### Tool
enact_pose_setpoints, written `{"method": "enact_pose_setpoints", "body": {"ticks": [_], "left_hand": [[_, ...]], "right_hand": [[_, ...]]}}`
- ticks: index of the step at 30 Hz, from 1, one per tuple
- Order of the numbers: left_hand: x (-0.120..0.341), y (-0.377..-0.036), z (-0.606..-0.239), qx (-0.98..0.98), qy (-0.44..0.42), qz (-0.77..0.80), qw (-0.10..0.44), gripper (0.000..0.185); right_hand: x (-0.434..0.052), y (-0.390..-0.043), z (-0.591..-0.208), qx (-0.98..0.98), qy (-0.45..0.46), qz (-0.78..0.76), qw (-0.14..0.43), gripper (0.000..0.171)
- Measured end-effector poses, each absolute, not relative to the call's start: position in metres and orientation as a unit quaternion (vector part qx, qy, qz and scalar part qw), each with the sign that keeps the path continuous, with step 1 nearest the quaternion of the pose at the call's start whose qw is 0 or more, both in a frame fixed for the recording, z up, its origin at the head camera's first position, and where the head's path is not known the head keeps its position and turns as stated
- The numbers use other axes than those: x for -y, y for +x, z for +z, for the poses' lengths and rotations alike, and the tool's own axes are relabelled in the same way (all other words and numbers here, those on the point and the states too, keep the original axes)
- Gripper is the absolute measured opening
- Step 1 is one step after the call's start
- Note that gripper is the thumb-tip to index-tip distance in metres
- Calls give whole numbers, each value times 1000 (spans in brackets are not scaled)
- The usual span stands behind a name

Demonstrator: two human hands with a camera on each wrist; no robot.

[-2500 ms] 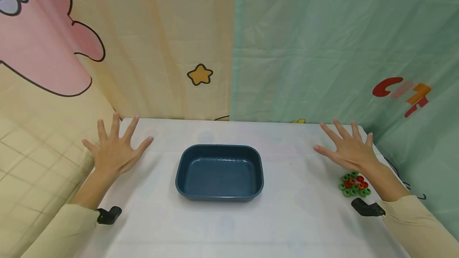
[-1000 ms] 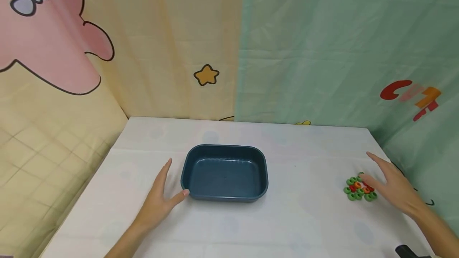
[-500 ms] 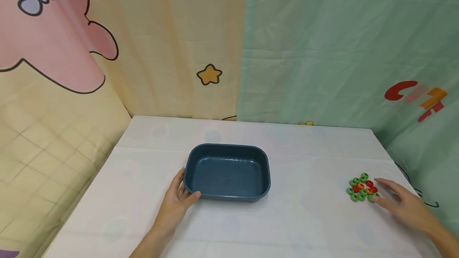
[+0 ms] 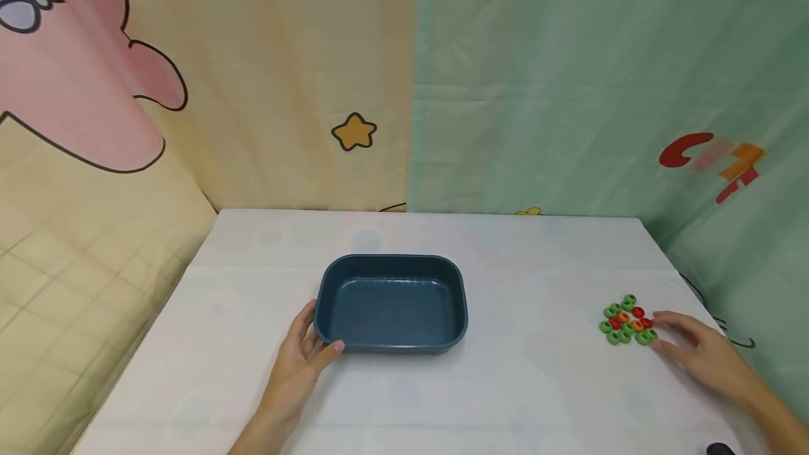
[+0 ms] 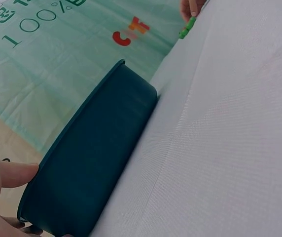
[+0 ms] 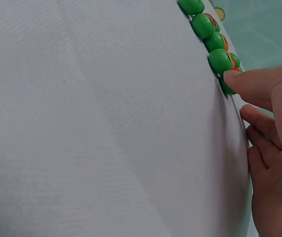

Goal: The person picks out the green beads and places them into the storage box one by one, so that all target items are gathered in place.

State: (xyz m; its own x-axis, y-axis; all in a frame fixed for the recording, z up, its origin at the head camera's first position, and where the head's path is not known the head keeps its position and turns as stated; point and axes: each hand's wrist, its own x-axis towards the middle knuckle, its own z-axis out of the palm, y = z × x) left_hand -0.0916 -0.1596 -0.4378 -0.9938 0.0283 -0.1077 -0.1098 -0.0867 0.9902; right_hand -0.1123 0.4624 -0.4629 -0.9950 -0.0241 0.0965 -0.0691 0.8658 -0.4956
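A dark blue rectangular plastic bin stands on the white-covered table. My left hand grips its near left corner, thumb at the rim and fingers behind the left side; the left wrist view shows the thumb against the bin's outer wall. At the right lies a loose cluster of green, red and orange beads with holes. Beside their right edge is my right hand, fingers loosely bent. In the right wrist view its thumb tip overlaps an end green bead.
The white table ends at the back against cream and green printed curtains. A small black piece shows at the lower right, near the right wrist. The beads lie near the table's right edge.
Both hands started raised with spread fingers. The left came down and inward and took hold of the bin's corner; the right lowered to the beads' right side. The camera view shifted slightly.
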Motion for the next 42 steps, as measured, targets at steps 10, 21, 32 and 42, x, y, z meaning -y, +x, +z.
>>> {"method": "enact_pose_setpoints", "body": {"ticks": [10, 21, 32, 42], "left_hand": [[161, -91, -438, -679, -24, 732, 48, 88], [164, -92, -440, -685, -38, 726, 50, 88], [162, -94, -439, -695, -37, 716, 49, 88], [163, -94, -439, -704, -44, 706, 57, 87]], "right_hand": [[-464, -117, -468, 964, 40, 249, 86, 33], [-456, -125, -453, 957, 56, 262, 110, 33], [-432, -141, -431, 961, 40, 266, 64, 33], [-397, -166, -430, 947, 98, 289, 101, 22]]}}
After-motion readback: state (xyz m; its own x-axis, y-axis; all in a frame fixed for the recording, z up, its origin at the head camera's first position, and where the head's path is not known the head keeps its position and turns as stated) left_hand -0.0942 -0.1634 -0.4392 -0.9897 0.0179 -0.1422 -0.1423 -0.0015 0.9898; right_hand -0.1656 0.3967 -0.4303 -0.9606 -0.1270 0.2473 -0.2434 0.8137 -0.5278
